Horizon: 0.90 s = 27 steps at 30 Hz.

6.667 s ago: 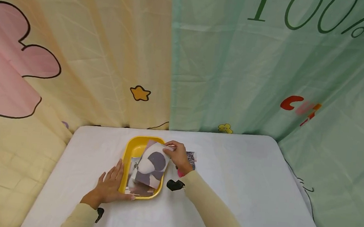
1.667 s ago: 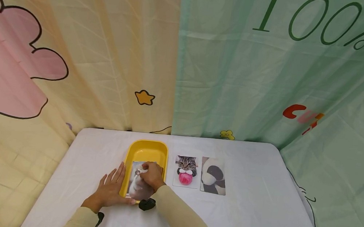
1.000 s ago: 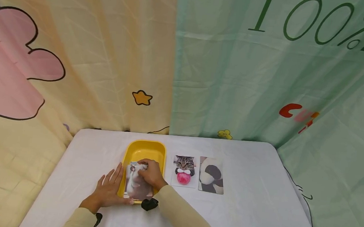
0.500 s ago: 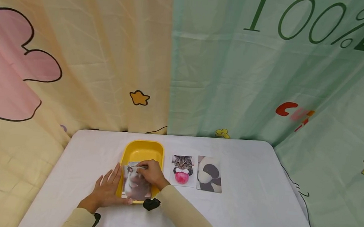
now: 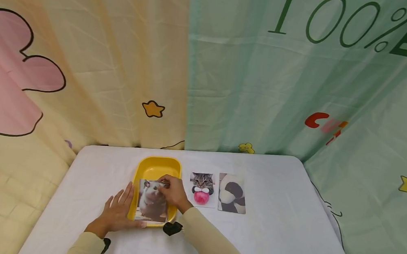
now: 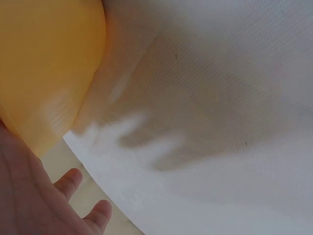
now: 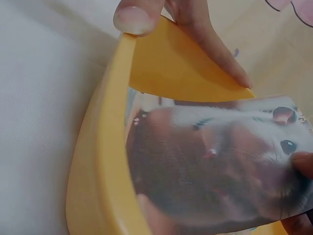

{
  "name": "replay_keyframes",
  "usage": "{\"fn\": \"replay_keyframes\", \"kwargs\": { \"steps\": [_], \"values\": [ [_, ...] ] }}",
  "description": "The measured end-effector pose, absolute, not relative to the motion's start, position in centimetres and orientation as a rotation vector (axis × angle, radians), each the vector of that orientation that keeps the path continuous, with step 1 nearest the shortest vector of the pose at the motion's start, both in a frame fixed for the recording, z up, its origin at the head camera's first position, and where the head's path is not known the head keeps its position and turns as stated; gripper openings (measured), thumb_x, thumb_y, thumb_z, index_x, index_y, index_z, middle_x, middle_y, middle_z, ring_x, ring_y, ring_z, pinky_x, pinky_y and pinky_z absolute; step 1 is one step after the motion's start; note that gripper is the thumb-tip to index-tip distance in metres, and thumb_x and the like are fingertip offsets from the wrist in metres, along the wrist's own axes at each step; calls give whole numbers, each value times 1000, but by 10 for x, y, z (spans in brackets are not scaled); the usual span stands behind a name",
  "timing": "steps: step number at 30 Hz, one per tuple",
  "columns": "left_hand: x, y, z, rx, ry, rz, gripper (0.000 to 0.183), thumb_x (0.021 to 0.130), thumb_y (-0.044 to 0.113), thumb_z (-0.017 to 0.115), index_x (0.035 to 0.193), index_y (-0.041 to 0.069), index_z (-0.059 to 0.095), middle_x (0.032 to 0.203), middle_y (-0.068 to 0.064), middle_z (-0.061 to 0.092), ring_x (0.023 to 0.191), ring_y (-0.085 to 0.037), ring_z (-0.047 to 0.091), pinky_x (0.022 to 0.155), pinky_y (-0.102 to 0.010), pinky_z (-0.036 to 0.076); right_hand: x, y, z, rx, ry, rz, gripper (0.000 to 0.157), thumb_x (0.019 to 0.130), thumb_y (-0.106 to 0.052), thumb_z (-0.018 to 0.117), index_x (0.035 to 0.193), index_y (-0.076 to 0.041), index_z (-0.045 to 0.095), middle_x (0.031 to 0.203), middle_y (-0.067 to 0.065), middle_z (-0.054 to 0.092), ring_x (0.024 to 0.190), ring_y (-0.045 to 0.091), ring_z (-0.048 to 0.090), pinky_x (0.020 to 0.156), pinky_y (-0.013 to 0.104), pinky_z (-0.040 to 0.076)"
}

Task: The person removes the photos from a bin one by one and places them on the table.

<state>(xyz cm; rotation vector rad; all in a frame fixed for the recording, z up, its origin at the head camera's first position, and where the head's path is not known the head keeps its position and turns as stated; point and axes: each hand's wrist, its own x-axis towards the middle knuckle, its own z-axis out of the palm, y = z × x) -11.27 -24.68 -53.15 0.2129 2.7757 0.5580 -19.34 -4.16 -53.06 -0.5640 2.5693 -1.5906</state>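
Observation:
A yellow tray (image 5: pixel 159 163) stands on the table with a hamster photo card (image 5: pixel 152 204) in its near part. My right hand (image 5: pixel 175 191) pinches this card near its upper right corner. In the right wrist view the thumb (image 7: pixel 304 164) presses the card's printed face, and the card tilts up from the tray's near end. Beneath it shows the edge of another picture (image 7: pixel 131 105), mostly covered. With fingers straight and spread, my left hand (image 5: pixel 114 212) rests along the tray's left wall, its thumb on the near rim.
Right of the tray, a cat photo card (image 5: pixel 202 190) and a panda photo card (image 5: pixel 232 193) lie side by side, face up, on the white tabletop (image 5: pixel 274 232). Printed curtains (image 5: pixel 237 85) hang behind the table.
The panda card went from the tray to the table, right of the cat card. My right hand came back to the tray and now raises the hamster card's far end. My left hand stayed put.

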Motion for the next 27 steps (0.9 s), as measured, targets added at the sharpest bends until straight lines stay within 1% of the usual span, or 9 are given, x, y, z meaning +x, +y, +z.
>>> {"fn": "replay_keyframes", "kwargs": {
  "steps": [4,7,9,13,17,21,23,27],
  "values": [
    [-113,-247,-532,207,2764,561,135,65,73,70,151,-7,3,160,-21,-4,140,-48,12,107,-68,6,-197,-34,-533,-521,2512,-1691,12,86,-6,71,98,-5,74,96,5,72,84,8,66,74,19,53],
    [-115,-248,-532,201,2749,561,136,65,73,70,151,-6,1,160,-21,-6,140,-47,10,107,-68,6,-201,-27,-533,-468,2476,-1766,15,87,-6,71,101,-4,74,99,7,72,86,11,67,74,20,54],
    [-115,-248,-532,199,2742,562,136,65,73,70,151,-6,0,160,-20,-7,140,-48,9,107,-69,5,-204,-21,-533,-444,2458,-1824,16,86,-4,71,102,-3,74,100,10,72,84,12,67,72,21,55],
    [-115,-248,-531,194,2731,568,137,65,73,70,151,-6,-1,159,-21,-8,140,-49,9,107,-69,4,-210,-8,-531,-356,2397,-1949,19,84,-1,72,103,1,73,100,15,71,78,8,64,68,20,54],
    [-115,-247,-529,188,2715,572,137,65,72,70,150,-7,-2,159,-22,-8,140,-49,8,107,-69,3,-215,9,-527,-230,2271,-2094,22,82,3,72,104,6,69,93,17,71,72,5,60,63,18,52],
    [-115,-247,-529,173,2702,565,138,65,73,70,150,-7,-2,159,-22,-9,140,-49,6,107,-68,2,-220,30,-522,-114,2200,-2164,22,83,2,72,102,9,64,78,10,69,62,6,56,53,19,47],
    [-116,-247,-529,167,2699,563,139,64,73,70,150,-7,-2,159,-22,-9,140,-49,6,107,-68,2,-223,44,-521,-64,2194,-2177,24,83,1,73,103,9,63,74,7,67,60,7,55,49,20,45],
    [-117,-246,-531,156,2711,557,140,62,74,71,150,-7,-2,159,-22,-8,140,-49,7,107,-69,2,-221,73,-508,-11,2208,-2232,25,83,3,72,104,13,64,73,10,68,61,8,56,52,23,46]
  ]
}}
